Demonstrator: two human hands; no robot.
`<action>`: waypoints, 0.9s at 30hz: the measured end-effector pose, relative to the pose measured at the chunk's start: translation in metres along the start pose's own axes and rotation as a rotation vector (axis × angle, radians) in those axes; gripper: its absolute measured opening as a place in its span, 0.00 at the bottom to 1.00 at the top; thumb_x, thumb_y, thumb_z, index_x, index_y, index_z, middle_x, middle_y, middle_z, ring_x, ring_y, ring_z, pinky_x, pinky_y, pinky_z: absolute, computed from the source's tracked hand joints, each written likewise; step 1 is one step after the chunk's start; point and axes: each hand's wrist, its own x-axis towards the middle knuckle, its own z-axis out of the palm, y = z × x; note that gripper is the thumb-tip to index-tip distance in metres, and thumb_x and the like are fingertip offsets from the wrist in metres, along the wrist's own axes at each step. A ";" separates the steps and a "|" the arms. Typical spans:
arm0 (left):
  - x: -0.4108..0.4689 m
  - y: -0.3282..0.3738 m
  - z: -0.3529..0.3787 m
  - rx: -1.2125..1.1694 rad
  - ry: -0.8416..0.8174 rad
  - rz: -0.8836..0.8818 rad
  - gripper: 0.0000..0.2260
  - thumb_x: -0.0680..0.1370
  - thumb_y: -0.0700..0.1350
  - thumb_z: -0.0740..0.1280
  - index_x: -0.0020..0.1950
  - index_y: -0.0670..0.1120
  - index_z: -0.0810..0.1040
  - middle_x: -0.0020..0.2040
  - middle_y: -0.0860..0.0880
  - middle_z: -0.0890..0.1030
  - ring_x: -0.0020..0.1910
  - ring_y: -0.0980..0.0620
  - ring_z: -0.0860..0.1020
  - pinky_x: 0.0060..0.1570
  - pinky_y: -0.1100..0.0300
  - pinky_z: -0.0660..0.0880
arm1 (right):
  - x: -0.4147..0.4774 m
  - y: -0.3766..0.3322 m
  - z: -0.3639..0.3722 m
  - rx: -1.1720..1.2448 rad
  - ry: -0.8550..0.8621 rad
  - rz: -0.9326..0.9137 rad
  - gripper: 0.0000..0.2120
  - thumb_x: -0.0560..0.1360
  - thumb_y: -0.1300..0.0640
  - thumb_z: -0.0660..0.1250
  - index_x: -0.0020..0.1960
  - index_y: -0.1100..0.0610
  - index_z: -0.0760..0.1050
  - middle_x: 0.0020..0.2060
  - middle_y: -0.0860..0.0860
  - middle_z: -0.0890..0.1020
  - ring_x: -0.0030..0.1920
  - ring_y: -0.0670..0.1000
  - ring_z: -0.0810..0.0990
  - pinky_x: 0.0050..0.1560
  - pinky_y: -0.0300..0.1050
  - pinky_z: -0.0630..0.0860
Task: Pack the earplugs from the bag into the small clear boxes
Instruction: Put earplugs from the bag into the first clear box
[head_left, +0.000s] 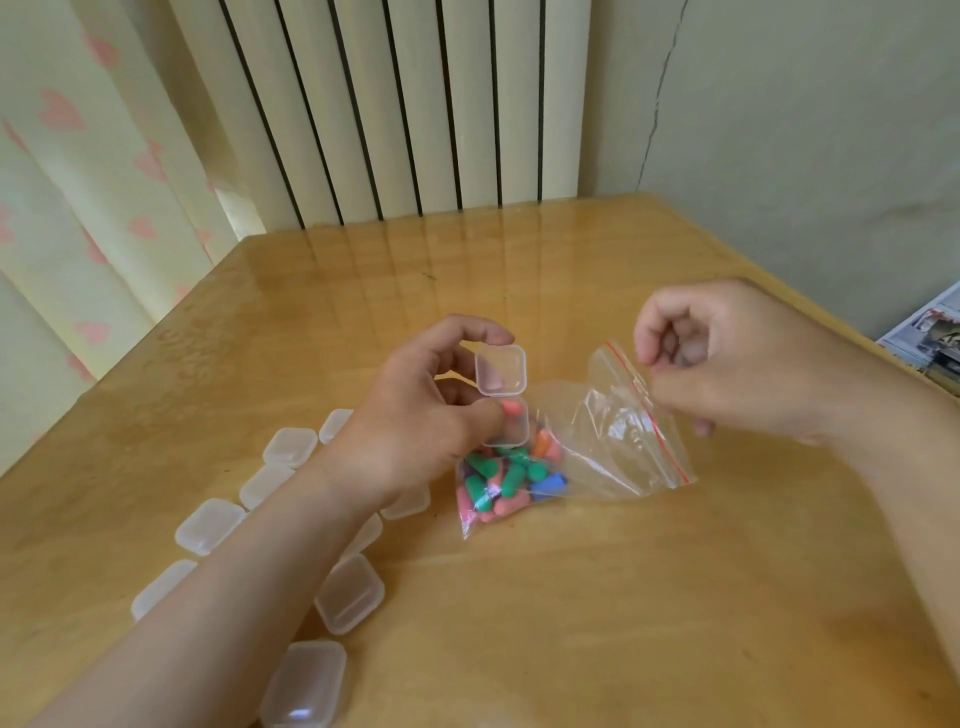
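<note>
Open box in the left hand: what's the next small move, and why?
Probably dip the right hand into the bag for another earplug: the open box in the left hand shows only one pink earplug, its lid is up, and the right hand seems to pinch the bag's mouth.

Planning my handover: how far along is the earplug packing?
Early: no finished box shows. The left hand holds one open box with a single pink earplug inside; the right hand pinches the bag at its mouth. Most earplugs are in the bag, and the other boxes on the table look empty.
</note>
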 end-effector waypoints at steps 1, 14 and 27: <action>0.000 0.000 0.000 0.012 -0.003 -0.003 0.21 0.71 0.28 0.73 0.54 0.51 0.79 0.44 0.46 0.78 0.32 0.54 0.79 0.35 0.59 0.77 | -0.002 0.000 -0.002 -0.028 -0.101 0.050 0.09 0.67 0.71 0.69 0.36 0.57 0.77 0.27 0.48 0.80 0.24 0.50 0.75 0.26 0.46 0.76; 0.000 0.004 -0.001 0.042 -0.004 -0.070 0.23 0.71 0.30 0.75 0.58 0.51 0.78 0.42 0.46 0.79 0.36 0.53 0.79 0.37 0.60 0.79 | -0.003 -0.002 0.043 -0.107 -0.247 -0.057 0.05 0.74 0.59 0.75 0.40 0.58 0.85 0.20 0.38 0.75 0.24 0.36 0.73 0.25 0.27 0.64; -0.001 0.003 0.000 0.047 0.000 -0.120 0.11 0.74 0.35 0.74 0.54 0.46 0.82 0.50 0.43 0.84 0.47 0.44 0.85 0.48 0.54 0.83 | 0.003 0.010 0.047 -0.238 -0.149 -0.006 0.08 0.73 0.59 0.71 0.37 0.50 0.84 0.34 0.45 0.84 0.27 0.39 0.76 0.27 0.30 0.67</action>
